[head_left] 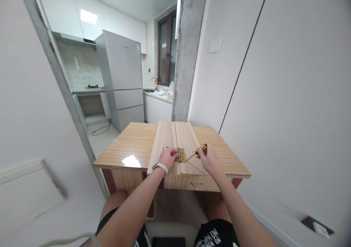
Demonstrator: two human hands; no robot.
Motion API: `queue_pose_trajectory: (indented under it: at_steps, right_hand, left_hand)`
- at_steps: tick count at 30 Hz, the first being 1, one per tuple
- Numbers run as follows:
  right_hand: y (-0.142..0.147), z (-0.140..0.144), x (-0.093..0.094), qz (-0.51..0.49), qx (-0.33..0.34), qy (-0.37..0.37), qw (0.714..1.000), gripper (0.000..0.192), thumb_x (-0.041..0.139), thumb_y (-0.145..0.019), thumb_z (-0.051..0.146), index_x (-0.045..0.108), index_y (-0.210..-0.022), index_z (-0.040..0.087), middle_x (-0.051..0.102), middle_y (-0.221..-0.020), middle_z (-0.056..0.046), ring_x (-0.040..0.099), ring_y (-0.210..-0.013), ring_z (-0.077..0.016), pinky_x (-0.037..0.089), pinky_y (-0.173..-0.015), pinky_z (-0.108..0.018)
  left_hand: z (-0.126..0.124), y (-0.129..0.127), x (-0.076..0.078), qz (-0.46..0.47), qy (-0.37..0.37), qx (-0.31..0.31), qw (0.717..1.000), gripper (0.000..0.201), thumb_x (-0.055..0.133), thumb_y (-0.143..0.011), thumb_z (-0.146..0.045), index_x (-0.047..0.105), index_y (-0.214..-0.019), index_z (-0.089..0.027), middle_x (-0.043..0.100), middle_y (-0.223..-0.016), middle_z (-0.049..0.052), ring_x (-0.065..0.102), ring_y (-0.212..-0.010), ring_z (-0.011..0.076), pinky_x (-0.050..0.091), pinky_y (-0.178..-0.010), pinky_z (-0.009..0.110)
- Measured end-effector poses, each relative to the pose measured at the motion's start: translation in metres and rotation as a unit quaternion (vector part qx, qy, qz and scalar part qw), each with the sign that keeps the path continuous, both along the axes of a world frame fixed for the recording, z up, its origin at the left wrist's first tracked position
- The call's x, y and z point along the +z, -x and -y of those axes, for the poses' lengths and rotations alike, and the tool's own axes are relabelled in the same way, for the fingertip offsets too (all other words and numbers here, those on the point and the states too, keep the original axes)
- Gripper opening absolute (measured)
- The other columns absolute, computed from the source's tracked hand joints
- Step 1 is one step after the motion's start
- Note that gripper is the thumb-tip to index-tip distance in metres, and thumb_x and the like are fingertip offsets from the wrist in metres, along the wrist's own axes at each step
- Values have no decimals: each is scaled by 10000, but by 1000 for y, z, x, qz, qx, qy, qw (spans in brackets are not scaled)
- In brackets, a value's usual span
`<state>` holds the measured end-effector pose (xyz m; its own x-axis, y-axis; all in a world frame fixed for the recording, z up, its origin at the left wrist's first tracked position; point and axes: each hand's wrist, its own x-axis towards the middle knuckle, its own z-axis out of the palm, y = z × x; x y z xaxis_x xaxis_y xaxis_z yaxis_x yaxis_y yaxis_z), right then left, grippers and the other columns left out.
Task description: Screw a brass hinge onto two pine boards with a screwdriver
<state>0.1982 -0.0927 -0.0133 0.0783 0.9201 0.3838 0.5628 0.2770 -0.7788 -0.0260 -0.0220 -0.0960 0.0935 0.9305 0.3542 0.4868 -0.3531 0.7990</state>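
My left hand (168, 157) pinched the brass hinge (181, 154) flat across the two boards' seam on the table (128, 144); my right hand (207, 158) gripped the screwdriver (196, 152), its shaft slanting leftward toward the hinge.

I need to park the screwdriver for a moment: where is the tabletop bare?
The table is bare left of the two boards, and on a narrower strip to their right. It is crowded at the brass hinge, where the left hand and the right hand with the screwdriver meet.
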Motion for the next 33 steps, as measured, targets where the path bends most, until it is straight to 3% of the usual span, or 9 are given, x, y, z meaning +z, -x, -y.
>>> queue_pose_trajectory:
  at_steps: [4,9,19,33]
  right_hand:
    - [14,-8,27,25,15,-38,999,228,522,-949,471,466,-1004,257,717,-836,-39,731,-789,-233,515,-669,-320]
    - [41,-20,47,47,90,-36,994,197,501,-977,432,462,-1030,247,713,-853,-31,722,-772,-201,506,-684,-301]
    - [61,-37,43,132,99,-31,986,181,507,-971,385,504,-1065,231,697,-792,-12,684,-740,-190,474,-682,-281]
    - [61,-56,56,130,177,5,976,126,536,-944,285,494,-1046,225,706,-833,-8,683,-757,-167,481,-699,-276]
  left_hand:
    - [2,2,1,-7,-11,-9,1000,135,700,-828,-74,737,-894,-185,753,-876,33,679,-802,144,529,-768,261]
    - [4,5,4,-11,-6,0,1000,153,705,-817,-64,717,-908,-187,743,-865,24,665,-786,131,516,-741,244]
    - [5,7,3,1,-6,-2,1000,144,710,-814,-62,702,-898,-178,729,-841,23,658,-767,128,503,-726,240]
    - [6,9,4,10,-8,2,1000,138,717,-820,-70,714,-895,-186,742,-869,27,669,-779,134,511,-736,251]
